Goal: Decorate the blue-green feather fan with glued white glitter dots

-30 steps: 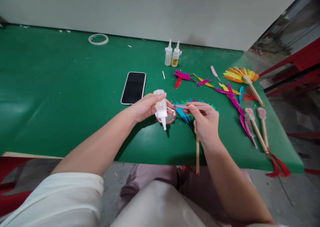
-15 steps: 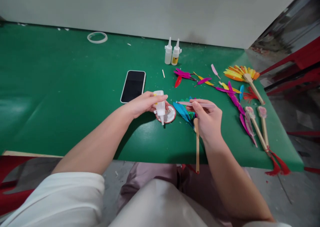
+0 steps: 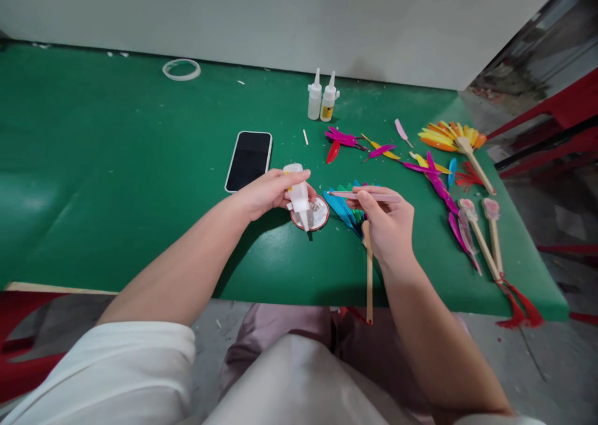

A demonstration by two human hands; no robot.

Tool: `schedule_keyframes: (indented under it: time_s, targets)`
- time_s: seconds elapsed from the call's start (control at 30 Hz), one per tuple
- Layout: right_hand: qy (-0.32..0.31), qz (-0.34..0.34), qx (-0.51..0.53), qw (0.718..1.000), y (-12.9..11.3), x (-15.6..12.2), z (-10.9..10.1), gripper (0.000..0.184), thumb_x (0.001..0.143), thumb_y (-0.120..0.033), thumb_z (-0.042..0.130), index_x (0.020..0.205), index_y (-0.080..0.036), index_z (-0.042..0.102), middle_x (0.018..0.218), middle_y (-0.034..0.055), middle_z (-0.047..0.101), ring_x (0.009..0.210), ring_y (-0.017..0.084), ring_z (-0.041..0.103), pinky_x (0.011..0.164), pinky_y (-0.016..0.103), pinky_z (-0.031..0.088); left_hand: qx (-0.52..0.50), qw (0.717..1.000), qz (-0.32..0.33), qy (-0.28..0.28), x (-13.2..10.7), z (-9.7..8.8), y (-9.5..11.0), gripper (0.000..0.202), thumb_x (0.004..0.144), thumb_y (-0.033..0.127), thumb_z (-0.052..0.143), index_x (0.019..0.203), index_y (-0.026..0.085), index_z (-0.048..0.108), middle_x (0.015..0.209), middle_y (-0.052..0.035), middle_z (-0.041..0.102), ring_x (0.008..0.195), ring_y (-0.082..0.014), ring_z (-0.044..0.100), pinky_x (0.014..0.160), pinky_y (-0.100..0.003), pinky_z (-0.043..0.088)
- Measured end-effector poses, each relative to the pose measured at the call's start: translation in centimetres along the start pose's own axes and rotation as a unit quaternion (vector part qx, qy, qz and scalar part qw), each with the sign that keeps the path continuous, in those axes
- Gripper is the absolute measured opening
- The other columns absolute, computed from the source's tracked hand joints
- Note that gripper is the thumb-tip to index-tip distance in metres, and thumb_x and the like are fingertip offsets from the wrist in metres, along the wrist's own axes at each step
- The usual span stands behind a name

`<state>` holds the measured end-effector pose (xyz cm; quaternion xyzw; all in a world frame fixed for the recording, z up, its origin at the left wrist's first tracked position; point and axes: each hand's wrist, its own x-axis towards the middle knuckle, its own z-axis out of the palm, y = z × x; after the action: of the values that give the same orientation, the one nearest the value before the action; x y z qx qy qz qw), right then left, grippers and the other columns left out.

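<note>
Over the green table [image 3: 140, 132], in the head view, the left hand [image 3: 275, 191] had its fingers wrapped around a bottle [image 3: 299, 195], tipped nozzle-down over a dish [image 3: 320, 214]. The right hand [image 3: 389, 222] pinched a slim tool [image 3: 376, 197], fingers closed, its tip near the blue-green fan [image 3: 342, 209]. A phone [image 3: 249, 162] lay beyond the left forearm; two bottles [image 3: 314, 104] stood farther back.
</note>
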<state>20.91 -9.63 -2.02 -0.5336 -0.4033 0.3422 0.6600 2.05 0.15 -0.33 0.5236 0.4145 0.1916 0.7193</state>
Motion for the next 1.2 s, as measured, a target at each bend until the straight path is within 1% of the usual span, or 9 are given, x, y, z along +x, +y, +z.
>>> schedule_keyframes:
  time_s: [0.07,0.13,0.23,0.3,0.5,0.67,0.83,1.03,1.2]
  targets:
    - [-0.003,0.001,-0.006,1.000,0.00,-0.04,0.04,0.012,0.073,-0.034,0.073,0.077,-0.023,0.072,0.075,0.0003,0.073,0.062,0.015,0.068,0.062,0.031,0.059,-0.043,0.998,0.024,0.040,0.19,0.04,0.01,0.050,0.073,0.060,0.060,0.069,0.011,0.067,0.062,-0.0071,0.065,0.051,-0.0108,0.056,0.049,-0.021,0.046]
    - [-0.009,0.001,-0.011,1.000,-0.05,-0.13,0.09,0.012,0.074,-0.035,0.073,0.077,-0.023,0.072,0.076,0.0005,0.073,0.062,0.015,0.068,0.061,0.032,0.059,-0.091,0.992,0.044,0.069,0.31,0.07,0.10,0.049,0.075,0.060,0.057,0.065,0.013,0.065,0.050,-0.0021,0.055,0.043,-0.0074,0.047,0.043,-0.019,0.040]
    - [-0.029,-0.003,-0.005,1.000,-0.19,-0.36,0.15,0.011,0.073,-0.033,0.073,0.076,-0.023,0.073,0.075,0.0002,0.073,0.062,0.015,0.068,0.062,0.030,0.059,-0.154,0.984,0.053,0.067,0.28,0.14,0.44,0.047,0.076,0.060,0.056,0.063,0.015,0.062,0.037,0.0053,0.031,0.034,-0.0048,0.032,0.036,-0.017,0.030]
    - [-0.042,-0.001,-0.006,0.999,-0.26,-0.52,0.15,0.011,0.073,-0.032,0.074,0.076,-0.022,0.073,0.076,0.0006,0.073,0.063,0.015,0.069,0.063,0.031,0.060,-0.177,0.981,0.051,0.060,0.18,0.21,0.68,0.048,0.077,0.060,0.056,0.064,0.015,0.062,0.036,0.0071,0.024,0.034,-0.0046,0.028,0.035,-0.017,0.027]
    - [-0.052,-0.003,-0.032,0.998,-0.42,-0.69,0.05,0.015,0.073,-0.036,0.073,0.079,-0.022,0.073,0.076,0.0015,0.073,0.065,0.017,0.070,0.065,0.033,0.060,-0.200,0.978,0.046,0.050,0.22,0.17,0.62,0.045,0.075,0.059,0.060,0.067,0.014,0.063,0.037,0.0068,0.029,0.035,-0.0048,0.035,0.037,-0.017,0.030]
    - [-0.041,-0.022,-0.025,0.999,-0.77,-0.71,0.13,0.010,0.075,-0.032,0.072,0.079,-0.023,0.073,0.076,0.0004,0.073,0.064,0.016,0.069,0.063,0.031,0.059,-0.219,0.974,0.038,0.045,0.29,0.11,0.50,0.044,0.072,0.058,0.063,0.066,0.014,0.062,0.037,0.0066,0.032,0.036,-0.0045,0.037,0.037,-0.017,0.031]
    - [-0.038,-0.012,-0.015,0.999,-0.65,-0.85,0.37,0.011,0.073,-0.033,0.073,0.077,-0.023,0.072,0.074,-0.0001,0.073,0.063,0.016,0.069,0.064,0.032,0.060,-0.215,0.975,0.040,0.044,0.30,0.20,0.45,0.045,0.074,0.058,0.062,0.068,0.013,0.063,0.038,0.0065,0.033,0.036,-0.0043,0.038,0.038,-0.016,0.033]
    - [-0.029,-0.004,-0.002,1.000,-0.66,-0.91,0.60,0.013,0.074,-0.035,0.072,0.077,-0.022,0.072,0.075,0.0008,0.073,0.064,0.016,0.069,0.064,0.033,0.060,-0.208,0.976,0.044,0.044,0.17,0.46,0.51,0.045,0.076,0.057,0.061,0.071,0.013,0.063,0.040,0.0057,0.037,0.038,-0.0046,0.043,0.040,-0.016,0.037]
    - [-0.018,0.008,0.017,1.000,-0.49,-0.75,0.48,0.015,0.073,-0.036,0.073,0.078,-0.022,0.071,0.075,0.0006,0.072,0.062,0.016,0.068,0.062,0.032,0.060,-0.230,0.971,0.056,0.038,0.19,0.40,0.54,0.042,0.077,0.055,0.061,0.073,0.013,0.063,0.041,0.0051,0.041,0.040,-0.0050,0.047,0.042,-0.015,0.040]
